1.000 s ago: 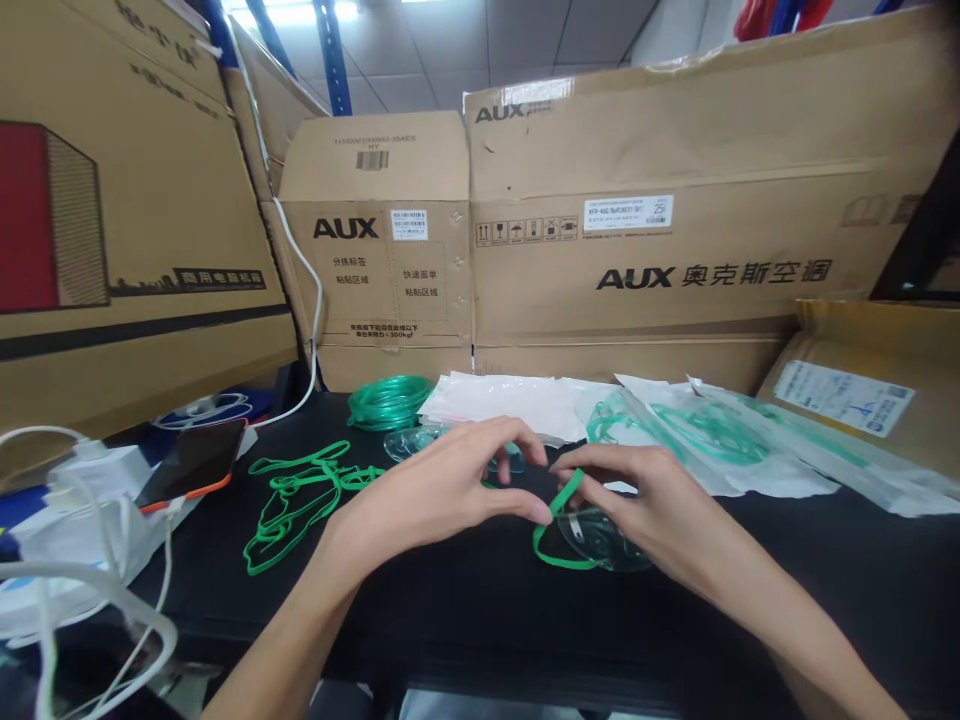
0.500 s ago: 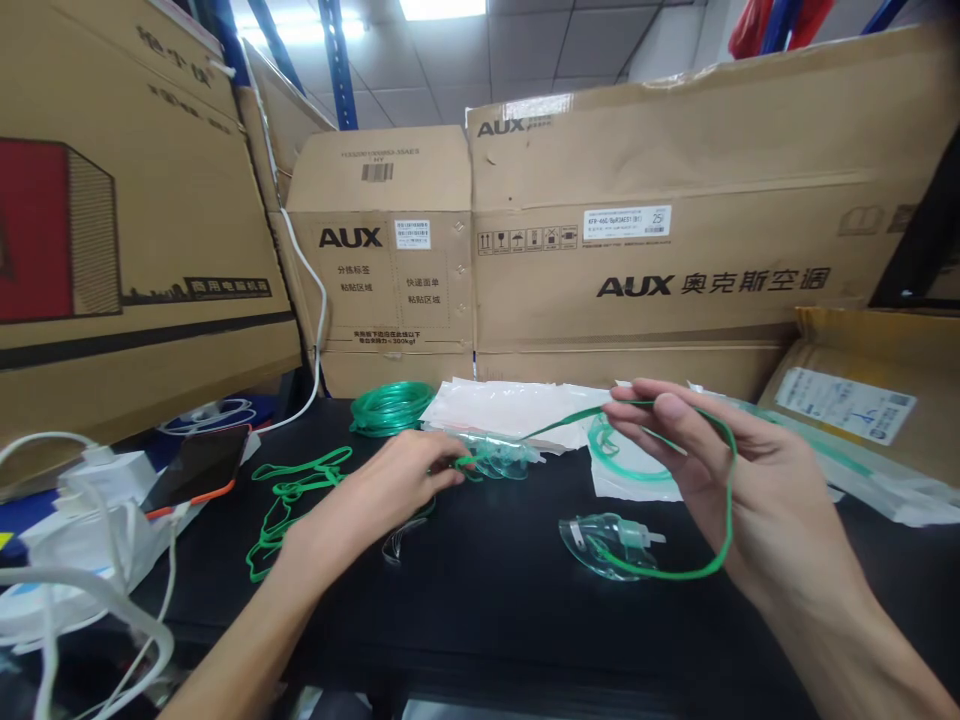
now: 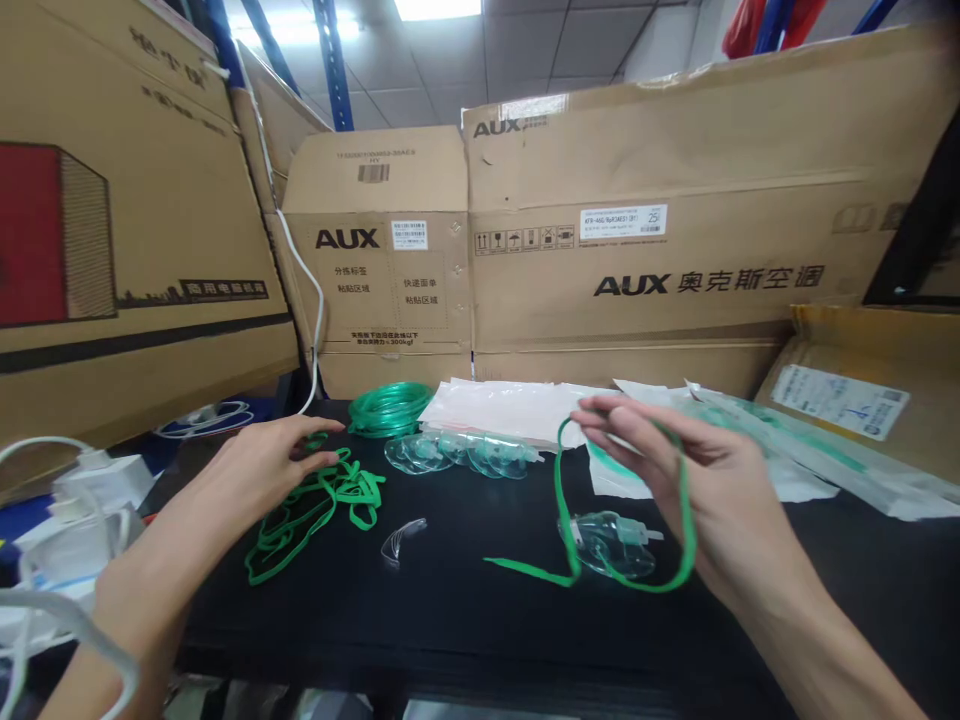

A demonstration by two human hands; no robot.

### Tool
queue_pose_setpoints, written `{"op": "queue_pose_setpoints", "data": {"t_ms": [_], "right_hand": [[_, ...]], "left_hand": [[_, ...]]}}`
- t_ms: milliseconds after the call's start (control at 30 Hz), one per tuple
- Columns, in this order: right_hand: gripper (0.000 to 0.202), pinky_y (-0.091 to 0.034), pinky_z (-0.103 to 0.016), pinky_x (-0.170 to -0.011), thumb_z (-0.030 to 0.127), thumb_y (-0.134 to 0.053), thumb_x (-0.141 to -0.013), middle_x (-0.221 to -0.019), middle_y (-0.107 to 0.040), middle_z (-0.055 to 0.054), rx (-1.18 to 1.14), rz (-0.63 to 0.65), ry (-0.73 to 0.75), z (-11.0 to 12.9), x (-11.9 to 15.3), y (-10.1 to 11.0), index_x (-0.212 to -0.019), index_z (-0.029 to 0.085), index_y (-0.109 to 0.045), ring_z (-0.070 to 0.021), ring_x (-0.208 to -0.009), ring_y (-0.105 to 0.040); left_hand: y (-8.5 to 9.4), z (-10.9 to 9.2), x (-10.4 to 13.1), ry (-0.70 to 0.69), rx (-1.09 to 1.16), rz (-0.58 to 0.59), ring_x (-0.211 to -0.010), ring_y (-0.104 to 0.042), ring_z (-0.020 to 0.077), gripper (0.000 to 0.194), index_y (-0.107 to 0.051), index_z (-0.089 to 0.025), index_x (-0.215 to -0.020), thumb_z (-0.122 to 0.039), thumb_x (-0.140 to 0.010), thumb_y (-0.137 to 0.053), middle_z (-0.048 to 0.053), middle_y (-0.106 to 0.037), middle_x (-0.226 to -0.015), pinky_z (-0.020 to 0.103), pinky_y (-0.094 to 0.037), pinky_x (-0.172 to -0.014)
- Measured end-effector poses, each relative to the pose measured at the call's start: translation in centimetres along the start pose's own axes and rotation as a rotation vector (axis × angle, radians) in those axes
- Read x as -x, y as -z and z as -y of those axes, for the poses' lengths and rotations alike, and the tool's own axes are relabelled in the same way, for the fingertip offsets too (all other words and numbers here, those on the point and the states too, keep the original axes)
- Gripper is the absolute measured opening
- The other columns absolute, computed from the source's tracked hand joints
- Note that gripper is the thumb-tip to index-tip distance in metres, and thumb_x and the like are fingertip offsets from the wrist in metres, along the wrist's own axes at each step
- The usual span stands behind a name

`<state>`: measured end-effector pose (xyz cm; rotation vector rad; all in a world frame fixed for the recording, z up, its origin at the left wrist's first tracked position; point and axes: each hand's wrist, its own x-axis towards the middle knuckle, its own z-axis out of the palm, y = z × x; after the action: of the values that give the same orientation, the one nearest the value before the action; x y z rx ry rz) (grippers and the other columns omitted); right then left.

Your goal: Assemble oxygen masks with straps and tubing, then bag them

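Note:
My right hand (image 3: 675, 450) pinches a flat green elastic strap (image 3: 686, 530) over the table. One end of it runs down to a clear oxygen mask (image 3: 619, 545) lying below; the other end hangs loose toward the left, near the tabletop. At the left, my left hand (image 3: 274, 460) is over a tangled heap of green straps (image 3: 352, 490), thumb and fingers apart. Some green shows between them, apparently part of the heap. Right of that heap lies a small bundle of thin clear strips (image 3: 403, 540). Several clear masks (image 3: 465, 453) lie in a row behind.
A coil of green tubing (image 3: 391, 410) and white packaging (image 3: 510, 408) sit toward the back. Long clear bags (image 3: 832, 445) lie at the right by a carton (image 3: 862, 390). White chargers and cables (image 3: 97, 500) crowd the left edge. Large cardboard boxes (image 3: 637, 250) wall the back.
My left hand has moved left from the masks to the strap heap, which now looks bigger. The strap between my hands has come free at its left end and droops from my right hand.

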<state>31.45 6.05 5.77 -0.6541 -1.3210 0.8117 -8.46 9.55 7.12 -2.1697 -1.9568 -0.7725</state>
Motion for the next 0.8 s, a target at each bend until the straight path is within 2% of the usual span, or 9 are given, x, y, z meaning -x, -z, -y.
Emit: {"op": "queue_pose_setpoints", "data": {"t_ms": [133,200,267,367,467,533,633,700,800], "right_hand": [[0.021,-0.059,-0.039,-0.104,0.033,-0.072,-0.093,-0.123,-0.078,-0.006,0.342,0.272,-0.012,-1.6,0.5,-0.7,-0.112,0.029,-0.081,-0.0261,-0.119,-0.071],[0.031,-0.053,-0.045,-0.111,0.027,-0.061,-0.098,-0.142,-0.066,-0.003,0.549,0.399,0.045,-2.7,1.0,-0.9,-0.125,0.034,-0.075,-0.0269,-0.134,-0.061],[0.046,-0.045,-0.05,-0.118,0.021,-0.052,-0.101,-0.158,-0.051,0.003,0.766,0.495,0.103,-3.5,1.4,-0.9,-0.14,0.042,-0.062,-0.0262,-0.144,-0.05],[0.055,-0.041,-0.051,-0.12,0.021,-0.046,-0.103,-0.166,-0.038,0.009,0.954,0.526,0.163,-3.7,1.6,-0.2,-0.15,0.049,-0.047,-0.0248,-0.149,-0.043],[0.044,-0.043,-0.051,-0.118,0.033,-0.049,-0.104,-0.162,-0.045,0.007,1.039,0.489,0.197,-2.8,1.1,1.1,-0.146,0.046,-0.054,-0.0272,-0.144,-0.05],[0.038,-0.044,-0.052,-0.117,0.042,-0.053,-0.102,-0.153,-0.057,0.003,1.074,0.519,0.186,-2.1,0.6,2.2,-0.139,0.042,-0.063,-0.0299,-0.137,-0.056],[0.039,-0.046,-0.052,-0.114,0.052,-0.06,-0.097,-0.139,-0.068,-0.001,1.08,0.58,0.109,-1.6,0.2,4.1,-0.133,0.04,-0.068,-0.0331,-0.13,-0.061],[0.043,-0.047,-0.051,-0.112,0.058,-0.062,-0.093,-0.135,-0.071,-0.002,1.078,0.608,0.016,-1.7,0.2,5.2,-0.132,0.039,-0.069,-0.0342,-0.127,-0.063],[0.048,-0.048,-0.049,-0.109,0.064,-0.064,-0.089,-0.133,-0.071,-0.002,1.105,0.624,-0.174,-2.3,0.7,6.1,-0.131,0.04,-0.068,-0.0347,-0.125,-0.064]], "left_hand": [[-0.6,-1.8,0.1,-0.034,-0.167,0.139,-0.092,-0.072,0.0319,0.052,-0.069,-0.02,-0.132,-0.047,-0.088,-0.065,0.011,-0.058,-0.146,0.045,-0.054,-0.082],[-0.8,-2.3,-0.1,-0.05,-0.209,0.127,-0.095,-0.071,0.0336,0.055,-0.068,-0.02,-0.134,-0.052,-0.089,-0.064,0.012,-0.056,-0.149,0.046,-0.054,-0.081],[-0.8,-2.7,-0.2,-0.057,-0.231,0.067,-0.105,-0.068,0.0383,0.058,-0.069,-0.022,-0.133,-0.056,-0.086,-0.067,0.012,-0.056,-0.147,0.047,-0.053,-0.083],[-0.6,-4.3,0.3,-0.097,-0.177,0.006,-0.105,-0.066,0.0365,0.054,-0.073,-0.026,-0.124,-0.063,-0.085,-0.068,0.01,-0.062,-0.137,0.044,-0.053,-0.084],[-0.6,-8.0,1.8,-0.249,0.029,0.142,-0.092,-0.067,0.0254,0.041,-0.076,-0.03,-0.112,-0.063,-0.091,-0.063,0.004,-0.07,-0.116,0.035,-0.051,-0.082],[-0.9,-10.9,2.9,-0.347,0.165,0.321,-0.091,-0.067,0.0208,0.026,-0.076,-0.032,-0.106,-0.053,-0.095,-0.063,-0.001,-0.073,-0.107,0.029,-0.049,-0.081],[-1.7,-14.4,4.0,-0.417,0.276,0.475,-0.097,-0.066,0.0177,0.009,-0.074,-0.034,-0.099,-0.04,-0.096,-0.068,-0.005,-0.073,-0.101,0.025,-0.045,-0.081],[-2.4,-15.8,4.3,-0.433,0.292,0.519,-0.101,-0.064,0.0171,0.005,-0.074,-0.035,-0.096,-0.033,-0.095,-0.07,-0.007,-0.072,-0.098,0.024,-0.043,-0.081],[-3.5,-16.6,4.4,-0.418,0.276,0.559,-0.104,-0.062,0.0175,0.007,-0.074,-0.034,-0.094,-0.027,-0.093,-0.071,-0.007,-0.071,-0.096,0.024,-0.042,-0.082]]}}
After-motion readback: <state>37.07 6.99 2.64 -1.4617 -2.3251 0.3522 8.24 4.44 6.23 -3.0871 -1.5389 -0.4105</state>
